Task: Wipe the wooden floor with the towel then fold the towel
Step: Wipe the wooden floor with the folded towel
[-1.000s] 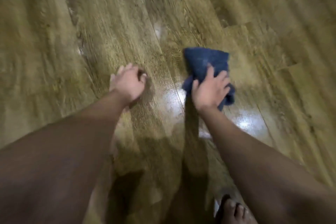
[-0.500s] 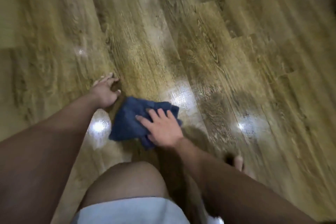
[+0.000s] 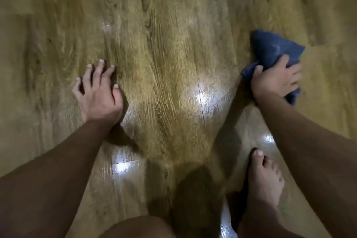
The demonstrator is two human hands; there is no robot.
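From my seat I see both hands down on the wooden floor. My left hand is spread wide, fingers straight and splayed, its fingertips planted on the boards with the palm bearing on the floor; it holds nothing. My right hand sits far over to the right, pressing on the blue towel, its fingers bent over the cloth and the thumb hooked against the near edge of it, so it grips the towel as much as it presses. The towel is bunched, not folded, lying on the floor at the right side of the view, most of it showing beyond the fingers and a corner poking out under the heel of the hand. The two hands are well apart, with glossy boards and bright reflections between them. A bare foot stands on the floor near the right forearm, and a bare knee shows at the bottom edge.
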